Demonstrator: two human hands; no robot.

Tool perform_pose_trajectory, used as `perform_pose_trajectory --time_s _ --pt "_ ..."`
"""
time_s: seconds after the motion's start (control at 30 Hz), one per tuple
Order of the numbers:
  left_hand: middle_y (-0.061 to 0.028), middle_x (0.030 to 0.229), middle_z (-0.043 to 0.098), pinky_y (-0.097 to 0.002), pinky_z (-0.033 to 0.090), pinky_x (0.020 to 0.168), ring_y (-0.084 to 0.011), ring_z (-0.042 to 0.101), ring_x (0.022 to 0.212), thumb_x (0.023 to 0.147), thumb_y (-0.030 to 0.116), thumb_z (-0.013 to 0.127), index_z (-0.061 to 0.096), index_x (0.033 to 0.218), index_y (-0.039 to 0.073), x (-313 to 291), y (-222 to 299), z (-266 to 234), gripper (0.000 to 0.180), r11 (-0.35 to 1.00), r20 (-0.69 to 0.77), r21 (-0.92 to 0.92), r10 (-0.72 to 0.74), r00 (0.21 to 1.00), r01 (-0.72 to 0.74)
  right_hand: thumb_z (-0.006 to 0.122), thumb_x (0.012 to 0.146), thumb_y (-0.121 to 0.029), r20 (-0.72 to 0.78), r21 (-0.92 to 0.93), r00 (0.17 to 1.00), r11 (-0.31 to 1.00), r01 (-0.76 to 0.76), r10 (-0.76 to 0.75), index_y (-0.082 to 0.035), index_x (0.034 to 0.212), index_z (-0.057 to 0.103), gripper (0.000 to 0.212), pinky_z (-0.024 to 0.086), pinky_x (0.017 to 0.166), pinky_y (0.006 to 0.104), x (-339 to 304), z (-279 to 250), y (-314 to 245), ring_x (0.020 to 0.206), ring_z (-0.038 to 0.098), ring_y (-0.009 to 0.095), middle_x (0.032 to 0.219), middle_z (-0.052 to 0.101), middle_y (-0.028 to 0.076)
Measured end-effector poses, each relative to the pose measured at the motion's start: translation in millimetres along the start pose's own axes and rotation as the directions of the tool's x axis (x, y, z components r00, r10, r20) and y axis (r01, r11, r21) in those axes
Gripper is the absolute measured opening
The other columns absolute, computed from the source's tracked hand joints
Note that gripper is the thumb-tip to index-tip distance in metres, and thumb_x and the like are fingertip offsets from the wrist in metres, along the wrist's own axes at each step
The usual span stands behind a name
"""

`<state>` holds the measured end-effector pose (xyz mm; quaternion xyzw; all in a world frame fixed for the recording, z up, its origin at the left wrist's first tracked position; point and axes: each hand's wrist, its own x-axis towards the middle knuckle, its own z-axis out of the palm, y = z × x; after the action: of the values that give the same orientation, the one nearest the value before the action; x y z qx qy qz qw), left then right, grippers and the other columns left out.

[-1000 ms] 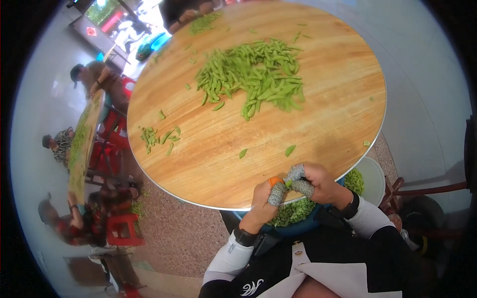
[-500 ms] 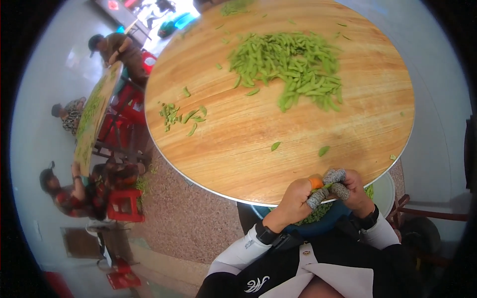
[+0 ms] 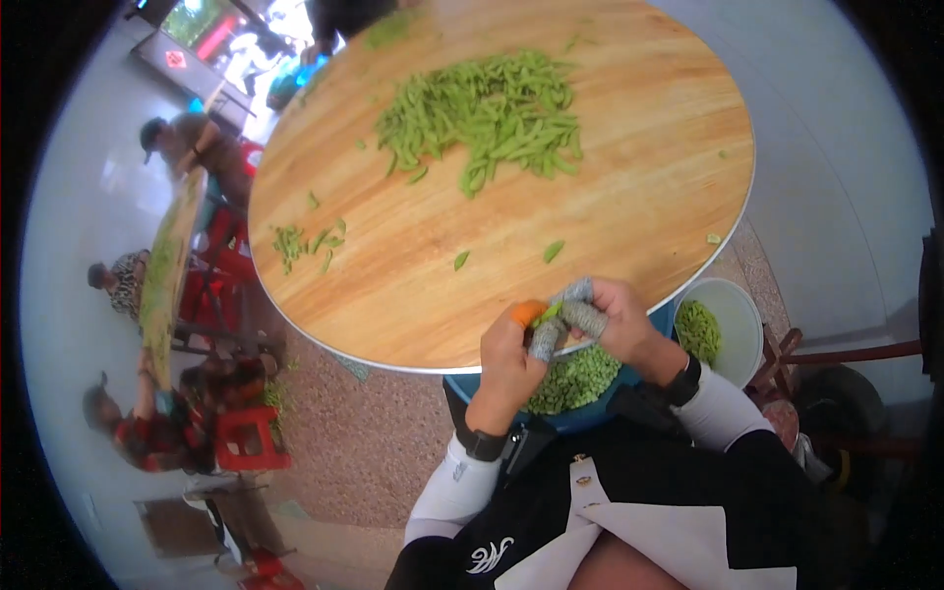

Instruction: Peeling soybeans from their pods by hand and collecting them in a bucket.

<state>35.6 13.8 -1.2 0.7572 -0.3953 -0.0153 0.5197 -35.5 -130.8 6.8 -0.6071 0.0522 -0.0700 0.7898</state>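
Note:
My left hand (image 3: 503, 359) and my right hand (image 3: 621, 320) meet at the table's near edge, above a blue basin (image 3: 582, 421). Both are closed, fingertips together, on one green bean pod (image 3: 551, 312). Grey wraps cover several of my fingertips, and an orange one sits on a left-hand digit. Shelled green beans (image 3: 575, 382) fill the basin below my wrists. Just beyond my hands, two loose pods, one of them a bean pod (image 3: 554, 252), lie on the round wooden table (image 3: 649, 197). Farther off spreads a large heap of pods (image 3: 492, 108).
A white bucket (image 3: 742, 329) holding green pods or hulls stands right of the basin. Small pods and scraps (image 3: 290, 246) lie at the table's left. Several people sit around another table (image 3: 162, 285) at far left, near red stools (image 3: 251, 438). A wooden chair (image 3: 836, 356) is at right.
The view has shifted, so the table and my hands appear farther left and higher. More of the basin and white bucket shows. My fingers stay together on a pod.

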Motion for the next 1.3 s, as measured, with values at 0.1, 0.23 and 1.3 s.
perform_pose_trajectory --time_s 0.1,0.23,1.3 --pt "-0.0176 0.076 0.057 -0.0371 0.044 0.059 -0.0342 0.056 0.067 0.069 0.003 0.058 0.053 0.096 0.001 -4 10 5 0.028 0.986 0.007 0.147 0.084 0.996 -0.084 0.051 0.086 -0.008 0.039 0.009 0.999 0.999 0.031 -0.031 0.0 0.093 0.054 0.011 0.044 0.062 0.02 -8 -6 2 0.071 0.053 0.006 0.082 0.058 0.001" --pt "-0.0197 0.076 0.059 -0.0358 0.046 0.059 -0.0338 0.059 0.069 0.072 0.008 0.062 0.055 0.097 0.001 3 28 12 0.027 0.988 0.044 0.146 -0.056 0.997 0.049 0.052 0.086 -0.008 0.059 0.058 0.993 0.994 0.095 -0.098 -0.001 0.091 0.053 0.009 0.042 0.06 0.02 -7 -20 5 0.067 0.049 0.005 0.078 0.055 -0.001" --pt "0.0002 0.07 0.057 -0.0147 0.03 0.044 -0.0028 0.044 0.052 0.083 0.014 0.057 0.055 0.099 0.002 -12 28 12 0.021 0.756 0.173 -0.534 -0.34 0.925 0.378 0.054 0.084 -0.01 -0.003 -0.14 0.972 0.963 0.23 -0.233 0.003 0.084 0.056 0.013 0.044 0.054 0.0235 -21 -6 6 0.06 0.051 0.009 0.072 0.058 0.002"
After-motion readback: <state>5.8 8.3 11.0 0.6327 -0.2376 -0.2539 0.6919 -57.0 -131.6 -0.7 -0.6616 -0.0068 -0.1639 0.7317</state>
